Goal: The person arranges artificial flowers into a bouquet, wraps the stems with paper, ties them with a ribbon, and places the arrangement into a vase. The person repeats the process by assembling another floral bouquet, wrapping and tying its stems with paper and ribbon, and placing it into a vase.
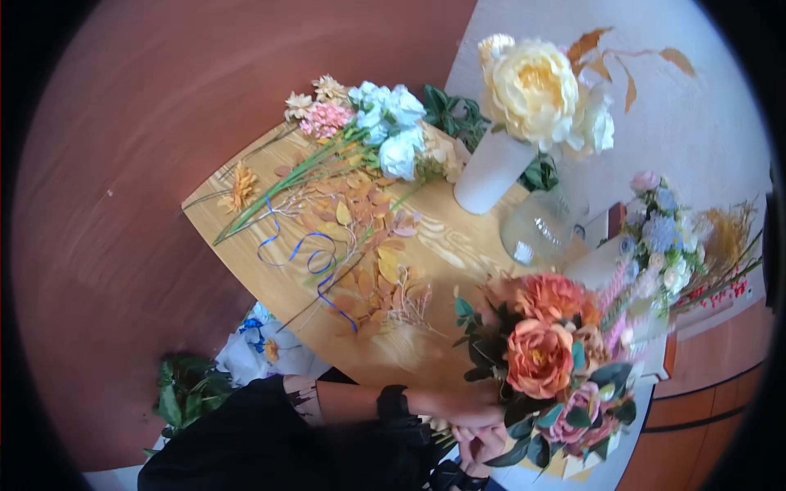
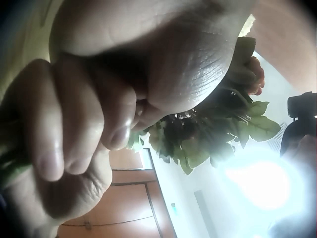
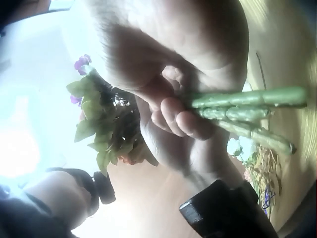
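A bouquet of coral and pink flowers with dark green leaves [image 1: 540, 358] is held at the lower right in the head view. Below its blooms, my left hand [image 1: 458, 405] and right hand [image 1: 483, 444] meet round the gathered stems. The left wrist view has my left hand [image 2: 148, 54] close up, with curled fingers overlapping in front of the bouquet [image 2: 193, 141]. In the right wrist view the green stem ends [image 3: 252, 101] stick out past the curled fingers, beside my right hand [image 3: 193, 39]. The hands hide the middle of the stems.
White-blue flowers [image 1: 401, 154], orange-leaved sprigs [image 1: 344, 214] and a curled blue ribbon [image 1: 322, 286] lie on the wooden table [image 1: 409, 352]. A white vase [image 1: 494, 173] of cream flowers and a clear glass vase [image 1: 532, 233] stand behind. Wrapped flowers [image 1: 266, 348] are beyond the near-left edge.
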Demonstrator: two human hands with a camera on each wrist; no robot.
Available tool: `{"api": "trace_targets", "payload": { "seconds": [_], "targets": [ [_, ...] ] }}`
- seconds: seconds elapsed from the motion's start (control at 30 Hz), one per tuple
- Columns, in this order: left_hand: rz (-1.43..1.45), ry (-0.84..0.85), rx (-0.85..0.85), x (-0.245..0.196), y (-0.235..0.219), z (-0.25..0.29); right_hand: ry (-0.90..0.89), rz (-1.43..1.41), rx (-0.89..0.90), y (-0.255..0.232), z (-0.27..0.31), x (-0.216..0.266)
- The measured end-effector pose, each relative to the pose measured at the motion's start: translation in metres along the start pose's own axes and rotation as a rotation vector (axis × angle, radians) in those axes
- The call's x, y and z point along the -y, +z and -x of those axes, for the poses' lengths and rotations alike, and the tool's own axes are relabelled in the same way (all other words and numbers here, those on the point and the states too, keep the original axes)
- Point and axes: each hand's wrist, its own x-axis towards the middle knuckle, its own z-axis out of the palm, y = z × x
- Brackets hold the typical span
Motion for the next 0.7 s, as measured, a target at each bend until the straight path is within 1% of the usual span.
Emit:
{"api": "trace_targets", "payload": {
  "seconds": [0.03,0.07,0.17,0.2,0.23,0.3,0.33,0.37,0.43,0.47,0.5,0.53,0.57,0.6,0.63,0.67,0.7],
  "targets": [
    [-0.069,0.101,-0.085,0.001,0.002,-0.001,-0.008,0.003,-0.034,-0.004,0.007,-0.002],
    [-0.059,0.082,-0.074,0.002,0.002,-0.002,-0.018,0.007,-0.065,-0.008,0.012,-0.004],
    [-0.619,1.12,-0.416,-0.003,-0.004,-0.007,-0.048,0.033,-0.11,-0.017,0.012,-0.006],
    [-0.321,0.519,-0.245,-0.005,-0.002,0.005,-0.057,0.043,-0.116,-0.02,0.01,-0.006],
    [-0.323,0.518,-0.246,-0.004,-0.007,0.008,-0.066,0.054,-0.122,-0.022,0.008,-0.005],
    [-0.304,0.196,-0.008,-0.002,-0.017,0.007,-0.095,0.076,-0.128,-0.026,0.002,-0.003],
    [-0.165,0.165,-0.082,0.006,-0.011,0.003,-0.113,0.09,-0.129,-0.028,-0.002,-0.001],
    [-0.174,0.173,-0.081,0.016,-0.005,-0.004,-0.131,0.104,-0.127,-0.029,-0.007,0.002],
    [-0.102,0.564,-0.2,0.038,0.004,-0.018,-0.169,0.13,-0.12,-0.03,-0.018,0.007],
    [0.086,0.24,0.008,0.042,0.003,-0.011,-0.182,0.141,-0.12,-0.031,-0.021,0.008],
    [0.083,0.24,0.004,0.045,0.001,-0.002,-0.191,0.151,-0.124,-0.031,-0.023,0.008],
    [-0.084,0.278,0.012,0.038,0.003,0.011,-0.168,0.235,-0.046,0.018,-0.027,0.022],
    [-0.245,0.309,0.022,0.037,0.005,0.019,-0.197,0.083,-0.079,0.014,-0.025,0.021],
    [-0.311,0.235,-0.082,0.055,0.008,0.02,-0.201,0.085,-0.072,0.018,-0.025,0.023],
    [-0.301,0.223,-0.084,0.055,0.011,0.023,-0.207,0.088,-0.063,0.021,-0.025,0.025],
    [-0.311,0.26,-0.179,0.051,0.015,0.027,-0.209,0.076,-0.017,0.016,-0.026,0.023],
    [-0.324,0.299,-0.273,0.049,0.018,0.029,-0.205,0.073,-0.025,0.019,-0.025,0.021]
  ]
}}
